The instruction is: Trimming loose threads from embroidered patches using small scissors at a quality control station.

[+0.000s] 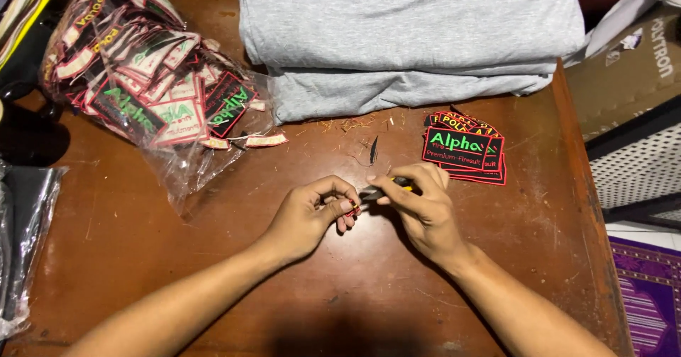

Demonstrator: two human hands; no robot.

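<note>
As patches (152,80) fill bag (181,165), hands trimming

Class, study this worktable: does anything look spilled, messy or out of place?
Yes. Patches spill loose from the open plastic bag at the upper left, and thread scraps litter the wooden table below the folded grey cloth. The small patch stack sits tidy.

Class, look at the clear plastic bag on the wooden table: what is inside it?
The clear plastic bag holds a heap of embroidered patches, black and cream with red borders; several spill from its open end. Those deeper in the heap are covered.
</note>
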